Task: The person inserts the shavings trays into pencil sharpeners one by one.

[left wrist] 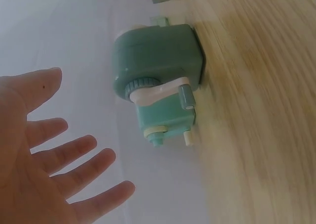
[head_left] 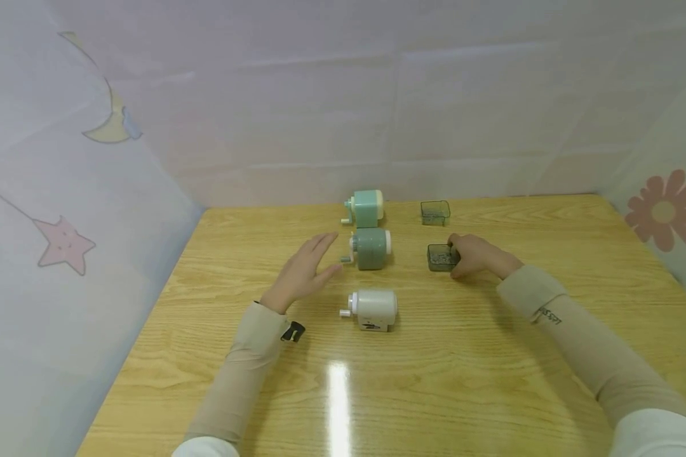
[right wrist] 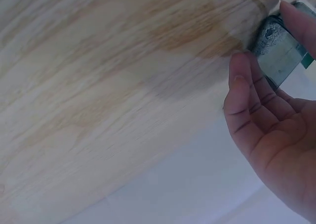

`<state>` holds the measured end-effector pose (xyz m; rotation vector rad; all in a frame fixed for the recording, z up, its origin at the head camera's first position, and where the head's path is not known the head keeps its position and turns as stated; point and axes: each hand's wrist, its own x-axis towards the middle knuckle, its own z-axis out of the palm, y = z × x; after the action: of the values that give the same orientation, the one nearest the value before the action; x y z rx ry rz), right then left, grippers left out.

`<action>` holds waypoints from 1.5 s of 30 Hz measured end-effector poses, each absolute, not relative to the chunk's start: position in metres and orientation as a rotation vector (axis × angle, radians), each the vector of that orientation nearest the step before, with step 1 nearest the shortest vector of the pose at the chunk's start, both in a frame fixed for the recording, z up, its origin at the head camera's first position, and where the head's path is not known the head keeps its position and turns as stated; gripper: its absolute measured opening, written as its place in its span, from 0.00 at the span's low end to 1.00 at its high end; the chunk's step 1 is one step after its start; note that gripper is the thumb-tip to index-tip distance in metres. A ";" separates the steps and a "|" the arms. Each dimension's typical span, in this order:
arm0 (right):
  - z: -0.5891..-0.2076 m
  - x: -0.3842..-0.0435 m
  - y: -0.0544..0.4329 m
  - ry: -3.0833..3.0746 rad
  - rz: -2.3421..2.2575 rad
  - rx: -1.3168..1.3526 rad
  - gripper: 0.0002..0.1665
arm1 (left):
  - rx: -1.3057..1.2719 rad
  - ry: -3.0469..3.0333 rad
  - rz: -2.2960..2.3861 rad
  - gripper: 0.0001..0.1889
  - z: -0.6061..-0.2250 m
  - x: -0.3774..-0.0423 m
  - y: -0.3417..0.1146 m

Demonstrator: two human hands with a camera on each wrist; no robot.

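While the left fingers point(left wrist: 86, 171) are spread, the right fingers point(right wrist: 239, 98) pinch a translucent tray point(head_left: 439, 266).

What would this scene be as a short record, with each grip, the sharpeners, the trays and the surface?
left grip: fingers extended, holding nothing, left of dark green sharpener
right grip: holding near tray by its right end
row, back to front: light green sharpener, dark green sharpener, pale grey sharpener
far tray: right of light green sharpener, untouched
near tray contents: grey bits
surface: wooden table

wooden tabletop point(head_left: 446, 381) | creased pale backdrop point(head_left: 320, 114) | pink star point(head_left: 65, 244), yellow moon point(head_left: 111, 129), flower point(head_left: 663, 212) | light glare point(head_left: 338, 406)
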<state>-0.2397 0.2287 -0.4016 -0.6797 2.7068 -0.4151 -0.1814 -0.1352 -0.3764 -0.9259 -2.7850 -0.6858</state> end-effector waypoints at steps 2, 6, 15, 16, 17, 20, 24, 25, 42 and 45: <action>-0.401 -0.240 0.229 2.710 -0.403 -0.687 0.41 | -0.916 -2.804 -0.682 0.32 -0.377 -0.186 -0.136; -0.403 -0.240 0.230 2.722 -0.400 -0.695 0.41 | -0.906 -2.834 -0.692 0.31 -0.379 -0.195 -0.136; -0.404 -0.243 0.232 2.726 -0.429 -0.679 0.41 | -0.889 -2.897 -0.850 0.30 -0.380 -0.218 -0.129; -0.404 -0.243 0.232 2.726 -0.429 -0.679 0.41 | -0.887 -2.904 -0.877 0.30 -0.380 -0.221 -0.127; -0.404 -0.243 0.233 2.726 -0.429 -0.679 0.41 | -0.885 -2.911 -0.901 0.30 -0.380 -0.223 -0.125; -0.404 -0.242 0.233 2.728 -0.434 -0.675 0.41 | -0.883 -2.930 -0.940 0.30 -0.381 -0.230 -0.121; -0.401 -0.241 0.233 2.726 -0.443 -0.669 0.41 | -0.919 -2.932 -0.957 0.29 -0.383 -0.238 -0.118; -0.401 -0.241 0.232 2.725 -0.442 -0.667 0.41 | -0.930 -2.931 -0.962 0.28 -0.384 -0.240 -0.117; -0.397 -0.240 0.236 2.713 -0.493 -0.650 0.41 | -1.089 -2.926 -0.909 0.28 -0.390 -0.252 -0.102; -0.395 -0.240 0.236 2.722 -0.468 -0.633 0.41 | -1.076 -2.934 -0.886 0.28 -0.390 -0.253 -0.101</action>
<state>-0.2397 0.2360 -0.3954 -0.6325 2.7219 -0.4679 -0.2529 -0.1008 -0.3899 -1.0765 -2.9337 -0.8858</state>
